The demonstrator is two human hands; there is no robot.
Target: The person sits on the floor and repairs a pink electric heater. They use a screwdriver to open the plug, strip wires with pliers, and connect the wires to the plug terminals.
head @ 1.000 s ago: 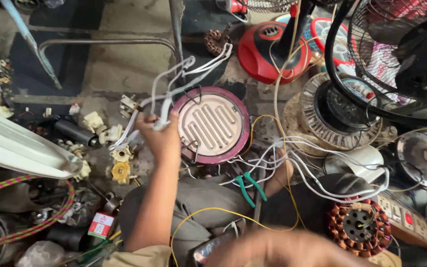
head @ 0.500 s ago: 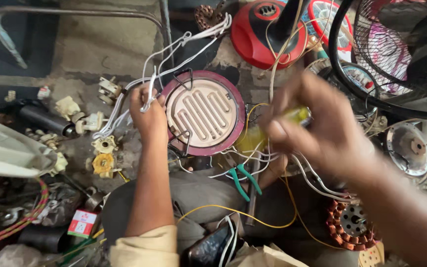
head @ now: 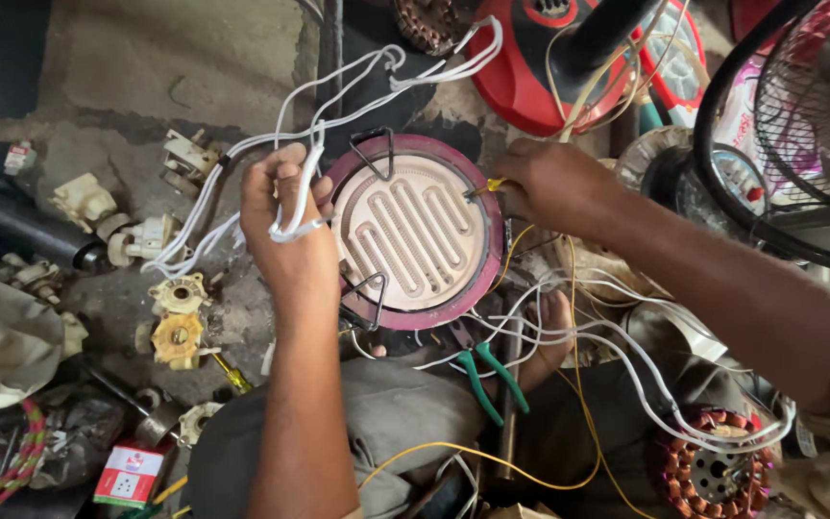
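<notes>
A person sits on a cluttered workshop floor (head: 127,58) with a round coil heater plate (head: 413,233) just beyond the knees. Nearest the lap, green-handled pliers (head: 492,383) lie just below the plate among loose white and yellow wires. The left hand (head: 285,231) rests at the plate's left edge, its grip closed around a bundle of white cable (head: 300,183) that loops up and away above the plate. The right hand (head: 549,183), which half a second ago hung over the plate's right side, has come down onto the plate's right rim, fingers pinched shut on a small yellow-handled tool (head: 487,185) whose tip meets the edge of the ceramic disc. The view has also settled squarely over the plate, so work now appears centred on the rim, with the cable held aside. Left of the plate lie cream and yellow plastic fittings (head: 177,322). Beyond the plate stands a red fan base (head: 540,77), and to its far right a black fan guard (head: 799,125). A copper-wound motor stator (head: 713,471) sits to the lower right.
</notes>
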